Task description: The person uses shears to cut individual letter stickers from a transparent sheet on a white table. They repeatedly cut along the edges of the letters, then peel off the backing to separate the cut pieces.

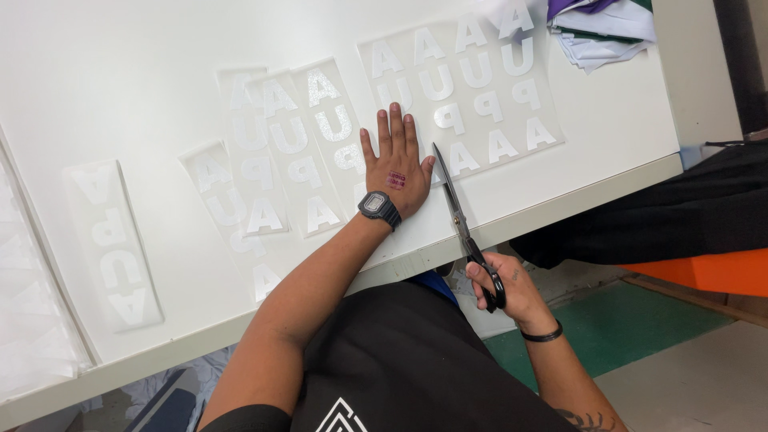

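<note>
My left hand lies flat, fingers spread, on a clear film sheet of white letters on the white table. It wears a black watch. My right hand grips black-handled scissors off the table's front edge. Their blades point up along the right side of my left hand, at the sheet's lower edge. To the left of the hand lie cut strips of letters, overlapping one another.
More letter strips lie at the far left. A pile of folded purple, white and green cloth sits at the back right corner. Black fabric and an orange surface are right of the table, above a green floor.
</note>
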